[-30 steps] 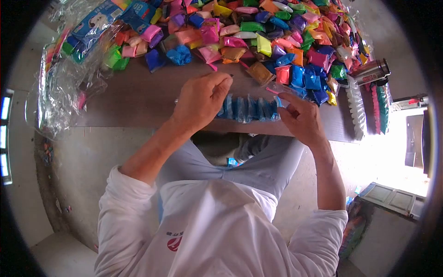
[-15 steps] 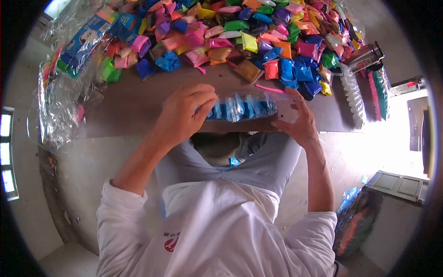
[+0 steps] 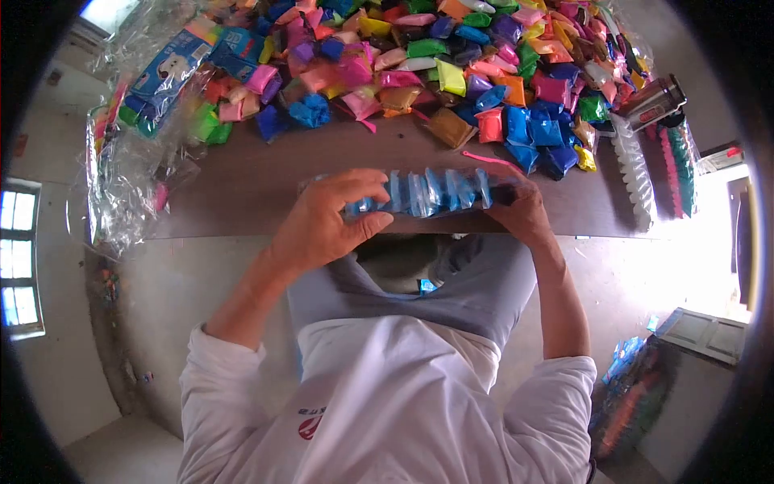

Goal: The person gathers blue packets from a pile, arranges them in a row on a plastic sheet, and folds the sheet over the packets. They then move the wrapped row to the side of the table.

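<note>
A row of small blue packets [image 3: 431,192] in clear plastic lies lengthwise near the front edge of the brown table. Around its left end curves my left hand [image 3: 334,214], thumb on the near side and fingers on the far side. My right hand [image 3: 522,211] closes on the right end of the clear wrapping, its fingertips partly hidden. Just beyond the row, a thin pink strip [image 3: 488,159] rests on the table, close to my right hand.
Many colourful packets [image 3: 419,64] are heaped at the back of the table [image 3: 242,185]. Crumpled clear plastic [image 3: 129,194] and a blue printed package [image 3: 169,68] lie at the left. A metallic cup [image 3: 653,103] and white ridged strip [image 3: 633,173] stand at the right.
My left hand has opened from a pinch and spread over the row's left end. My right hand's fingers have closed in on the right end. The view has shifted slightly.
</note>
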